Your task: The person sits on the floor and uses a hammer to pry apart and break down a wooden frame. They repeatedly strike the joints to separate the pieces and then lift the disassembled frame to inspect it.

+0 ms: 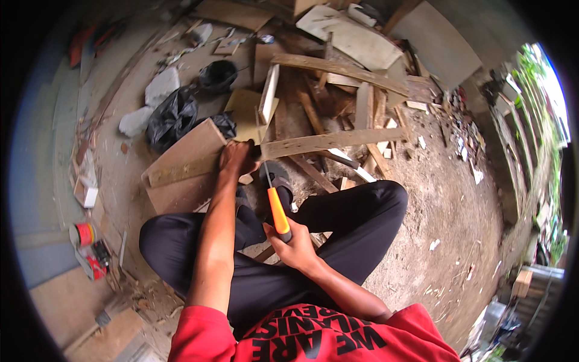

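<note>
Orange marks the handle of the saw, which the right hand grips with fingers closed around it; the thin blade points away from that hand and crosses at the left end of a wooden plank. The plank lies ahead of the right hand and extends rightward from the left hand. The left hand is curled beside that end; whether it grips or merely presses cannot be told. A brown board sits immediately left of it. Beyond the left hand lies a black plastic bag; beyond both hands, loose timber is heaped.
</note>
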Tool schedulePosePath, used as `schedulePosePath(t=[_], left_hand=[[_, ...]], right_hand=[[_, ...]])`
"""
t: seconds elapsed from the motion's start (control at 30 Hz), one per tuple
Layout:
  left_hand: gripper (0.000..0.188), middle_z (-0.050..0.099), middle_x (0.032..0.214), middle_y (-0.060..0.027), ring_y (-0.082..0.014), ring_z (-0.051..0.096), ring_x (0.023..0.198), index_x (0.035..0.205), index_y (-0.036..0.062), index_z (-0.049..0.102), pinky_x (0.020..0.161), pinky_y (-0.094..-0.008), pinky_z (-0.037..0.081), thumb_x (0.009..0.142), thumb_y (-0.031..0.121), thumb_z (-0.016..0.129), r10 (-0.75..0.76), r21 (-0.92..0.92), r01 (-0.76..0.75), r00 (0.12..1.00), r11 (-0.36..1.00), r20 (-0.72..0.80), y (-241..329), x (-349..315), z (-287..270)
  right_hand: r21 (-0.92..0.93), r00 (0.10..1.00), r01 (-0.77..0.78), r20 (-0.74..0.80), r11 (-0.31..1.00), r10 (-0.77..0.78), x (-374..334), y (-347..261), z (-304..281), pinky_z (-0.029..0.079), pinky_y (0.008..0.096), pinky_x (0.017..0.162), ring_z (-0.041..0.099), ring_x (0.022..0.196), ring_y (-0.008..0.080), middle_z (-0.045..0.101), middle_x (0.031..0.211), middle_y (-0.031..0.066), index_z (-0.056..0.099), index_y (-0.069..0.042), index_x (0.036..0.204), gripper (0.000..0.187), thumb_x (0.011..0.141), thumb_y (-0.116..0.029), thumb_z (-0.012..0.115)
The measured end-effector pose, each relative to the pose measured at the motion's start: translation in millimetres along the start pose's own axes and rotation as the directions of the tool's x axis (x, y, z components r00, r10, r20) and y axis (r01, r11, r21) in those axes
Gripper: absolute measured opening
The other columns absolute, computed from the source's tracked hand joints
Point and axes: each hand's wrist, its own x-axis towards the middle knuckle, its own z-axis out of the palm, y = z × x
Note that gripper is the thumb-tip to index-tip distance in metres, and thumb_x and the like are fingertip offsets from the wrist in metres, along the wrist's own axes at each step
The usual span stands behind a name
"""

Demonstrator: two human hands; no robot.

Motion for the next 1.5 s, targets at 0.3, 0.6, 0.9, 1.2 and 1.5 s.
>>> schedulePosePath(t=[0.3,0.6,0.9,1.2,1.5], left_hand=[[0.033,0.073,0.093,-0.0171,-0.0358,0.071,0.092,0.096,0.0093,0.07,0.084,-0.046,0.055,0.072,0.032,0.071,-0.17,0.078,0.169,0.985,0.983,0.012,4.6,14.6,-8.0],[0.027,0.073,0.096,-0.0186,-0.0382,0.07,0.094,0.091,0.0106,0.073,0.082,-0.0469,0.057,0.073,0.03,0.069,-0.326,0.021,0.329,0.942,0.944,-0.077,-7.4,42.0,-29.3],[0.027,0.071,0.091,-0.0198,-0.0394,0.068,0.094,0.089,0.0092,0.072,0.084,-0.0506,0.053,0.067,0.024,0.07,-0.201,-0.082,0.194,0.975,0.978,-0.09,-64.7,63.0,48.3],[0.022,0.071,0.084,-0.0195,-0.0383,0.069,0.088,0.084,0.007,0.072,0.079,-0.0472,0.056,0.07,0.025,0.07,-0.26,-0.105,0.243,0.944,0.964,-0.202,-34.1,32.6,39.9],[0.038,0.071,0.102,-0.0184,-0.0365,0.068,0.098,0.099,0.0082,0.069,0.091,-0.0456,0.051,0.074,0.036,0.073,-0.331,-0.051,0.333,0.942,0.941,0.049,-17.9,32.4,11.4]], right_hand=[[-0.095,0.988,0.119,-0.089,0.988,-0.127,29.2,-8.6,-27.6,0.045,0.0334,0.053,0.051,0.052,0.0105,0.053,0.056,0.0112,0.064,0.001,0.094,0.022,0.092,-0.021,0.069],[-0.21,0.972,0.211,-0.061,0.955,-0.228,74.2,7.0,-35.0,0.049,0.0393,0.062,0.057,0.065,0.044,0.06,0.069,0.0228,0.066,-0.001,0.1,0.025,0.09,-0.023,0.07],[-0.193,0.972,0.201,-0.081,0.96,-0.22,80.9,8.5,-31.4,0.046,0.0386,0.06,0.054,0.058,0.0336,0.058,0.069,0.0205,0.063,0.0,0.097,0.027,0.091,-0.025,0.071],[-0.199,0.977,0.149,-0.121,0.969,-0.175,72.6,-10.2,-26.2,0.048,0.0401,0.059,0.067,0.064,0.0367,0.06,0.066,0.0234,0.065,0.003,0.092,0.031,0.092,-0.028,0.068],[-0.19,0.997,-0.002,-0.082,0.982,-0.014,57.7,-15.4,-46.7,0.04,0.0294,0.052,0.042,0.057,0.0063,0.051,0.057,0.0065,0.063,0.004,0.081,0.03,0.095,-0.023,0.067]])
